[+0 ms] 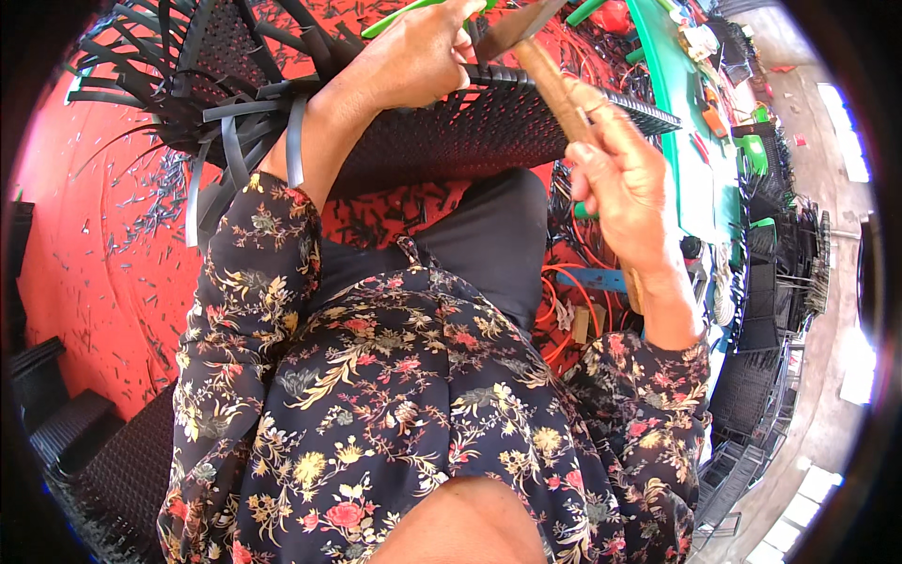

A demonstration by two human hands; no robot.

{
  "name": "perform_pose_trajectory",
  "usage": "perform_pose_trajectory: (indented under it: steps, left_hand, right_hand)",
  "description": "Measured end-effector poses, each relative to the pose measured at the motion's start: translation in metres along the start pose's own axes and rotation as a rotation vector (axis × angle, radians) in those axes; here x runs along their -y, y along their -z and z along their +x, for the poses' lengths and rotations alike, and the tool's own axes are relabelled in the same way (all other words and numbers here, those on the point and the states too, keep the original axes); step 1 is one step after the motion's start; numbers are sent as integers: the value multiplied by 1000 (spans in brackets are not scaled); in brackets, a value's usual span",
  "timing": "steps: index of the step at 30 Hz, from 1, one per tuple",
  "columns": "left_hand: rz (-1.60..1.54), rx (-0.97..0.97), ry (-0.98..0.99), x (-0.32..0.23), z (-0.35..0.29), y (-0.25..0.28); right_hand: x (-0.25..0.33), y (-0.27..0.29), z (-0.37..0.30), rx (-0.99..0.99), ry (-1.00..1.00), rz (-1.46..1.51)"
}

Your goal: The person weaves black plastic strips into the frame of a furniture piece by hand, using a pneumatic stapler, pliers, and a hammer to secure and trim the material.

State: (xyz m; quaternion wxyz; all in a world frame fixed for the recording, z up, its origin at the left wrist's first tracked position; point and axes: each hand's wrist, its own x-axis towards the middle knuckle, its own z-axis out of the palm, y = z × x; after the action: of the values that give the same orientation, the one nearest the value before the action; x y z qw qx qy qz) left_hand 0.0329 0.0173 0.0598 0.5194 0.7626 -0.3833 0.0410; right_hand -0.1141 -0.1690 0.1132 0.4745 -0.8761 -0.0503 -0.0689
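In front of me is a piece of black plastic weaving [423, 132], with loose flat strips [141, 70] sticking out at its left. My left hand [423, 56] is closed at the far edge of the weave, its fingers curled. A green object [390, 21] shows behind that hand; what the fingers grip is partly hidden. My right hand [625, 169] wraps round the wooden handle of a hammer-like tool [554, 89]. Its grey metal head is raised beside my left hand, near the top of the view. A few dark strips hang across my left forearm.
Red floor [85, 282] spreads to the left, littered with black strip scraps. A green table [691, 179] with small items stands at the right. Orange-red hoses [573, 282] run beside my lap. Black woven furniture [132, 479] stands at the lower left, and stacked frames [770, 310] line the right.
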Motion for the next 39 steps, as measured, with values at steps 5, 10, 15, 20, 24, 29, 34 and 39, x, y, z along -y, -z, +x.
perform_pose_trajectory:
  steps: [5,10,15,20,24,29,34,39]
  left_hand:
    - [11,-2,55,-1,-3,-2]
    - [-37,26,49,0,-2,-1]
    - [-237,80,169,26,-4,-1]
    - [-281,112,193,40,-1,0]
    - [-292,142,213,78,5,16]
    - [-279,174,216,58,18,26]
    - [-319,113,261,91,2,57]
    - [-298,128,248,95,1,68]
  right_hand:
    - [1,-4,-5,-14,22,-2]
    - [-2,9,-4,-35,-61,31]
    - [-36,83,-53,-437,-71,202]
    - [-135,175,-188,-905,-558,-216]
    - [-194,191,-309,-865,-1022,-1142]
    - [-202,191,-390,-876,-1120,-1047]
    - [-185,177,-367,-822,-1215,-950]
    - [-214,244,-445,-932,-1312,-1214]
